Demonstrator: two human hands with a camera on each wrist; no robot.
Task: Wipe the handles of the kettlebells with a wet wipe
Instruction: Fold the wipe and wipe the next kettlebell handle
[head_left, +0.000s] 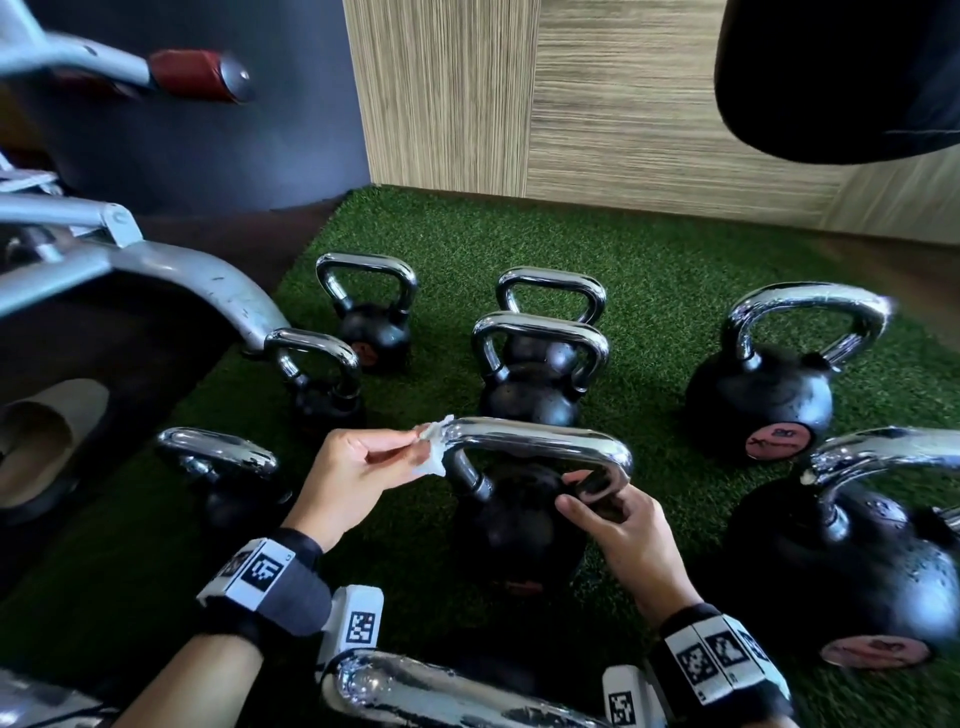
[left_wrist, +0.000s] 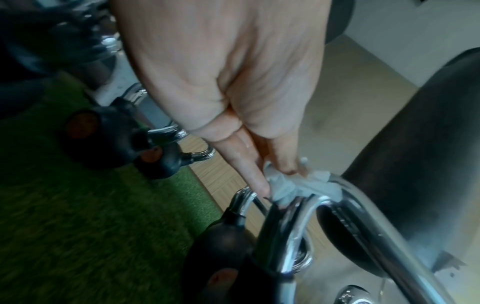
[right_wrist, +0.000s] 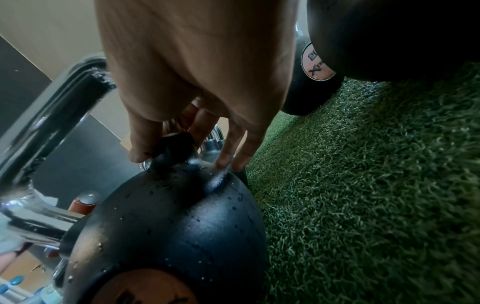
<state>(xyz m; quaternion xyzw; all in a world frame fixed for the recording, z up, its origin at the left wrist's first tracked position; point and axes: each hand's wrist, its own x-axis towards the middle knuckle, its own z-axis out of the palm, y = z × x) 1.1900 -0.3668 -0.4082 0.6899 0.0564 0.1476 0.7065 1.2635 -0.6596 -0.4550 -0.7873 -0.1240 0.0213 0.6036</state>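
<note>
1. The left hand (head_left: 358, 462) pinches a crumpled wet wipe (head_left: 432, 451) between thumb and fingertips and presses it onto the left bend of the handle (head_left: 535, 441) of the kettlebell (head_left: 514, 525) nearest the person, which stands on the green turf (head_left: 649, 260), well in from its edges.
2. The right hand (head_left: 618, 525) curls its thumb and fingers round the right leg of the same handle, where it meets the black ball, seemingly to steady it.
3. Risk: the wipe is bunched small, so a stroke along the bar may miss the underside. Drops sit on the ball, and a wet chrome bar could slip in the steadying hand.
4. Other kettlebells (head_left: 758, 384) stand near; a tilt could knock one.
5. The left wrist view shows the wipe draped over the bar's bend; the head view shows only a corner.
6. The right wrist view shows the drops on the ball and the fingertips (right_wrist: 223, 162) touching it.
</note>
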